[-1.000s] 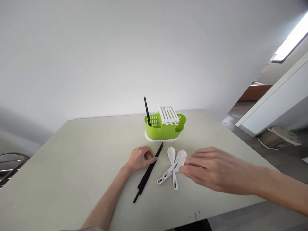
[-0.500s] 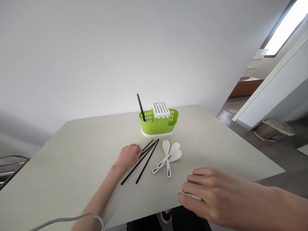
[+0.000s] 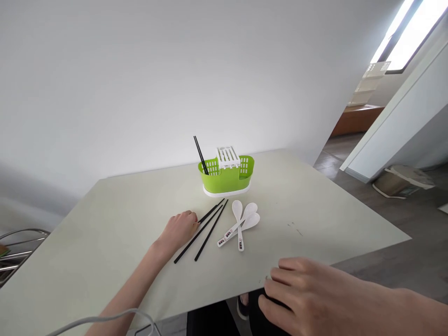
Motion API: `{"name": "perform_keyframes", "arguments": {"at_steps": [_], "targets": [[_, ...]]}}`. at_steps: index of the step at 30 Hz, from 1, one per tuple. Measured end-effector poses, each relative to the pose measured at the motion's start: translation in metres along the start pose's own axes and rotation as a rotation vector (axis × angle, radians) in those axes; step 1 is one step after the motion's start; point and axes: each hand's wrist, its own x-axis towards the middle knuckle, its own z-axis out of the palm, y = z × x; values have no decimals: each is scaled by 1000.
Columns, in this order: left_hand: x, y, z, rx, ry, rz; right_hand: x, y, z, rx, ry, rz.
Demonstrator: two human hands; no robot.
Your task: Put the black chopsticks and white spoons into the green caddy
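Observation:
My left hand (image 3: 180, 229) is closed at the table, its fingers pinching black chopsticks (image 3: 208, 213) that point away toward the basket; whether it grips one or two I cannot tell. Beside it, two more black chopsticks (image 3: 211, 232) lie slanted on the tabletop. Three white spoons (image 3: 240, 224) rest crossed over one another to their right. Behind them stands a green basket (image 3: 227, 183) with a white slatted top and white base; a pair of black chopsticks (image 3: 200, 155) leans in its left compartment. Over the table's front edge hovers my right hand (image 3: 297, 291), fingers loosely bent and apart, holding nothing.
The pale table (image 3: 115, 224) meets a white wall (image 3: 157, 84) at the back. A grey cable (image 3: 94, 319) crosses my left forearm. Metal rails (image 3: 21, 254) show at the far left. On the floor at right lies a bag-like bundle (image 3: 402, 181).
My left hand has shifted slightly, and the chopsticks in its fingers look thicker and lie closer to the neighbouring one. My right hand has dropped a little. The whole view has tilted slightly.

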Motion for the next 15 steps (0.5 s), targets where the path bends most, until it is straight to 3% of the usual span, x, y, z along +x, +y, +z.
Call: {"name": "perform_keyframes", "arguments": {"at_steps": [6, 15], "targets": [[-2, 2, -2, 62, -12, -15, -5, -7, -3, -51, 23, 33], [-8, 9, -18, 265, -131, -23, -9, -14, 6, -17, 25, -2]]}}
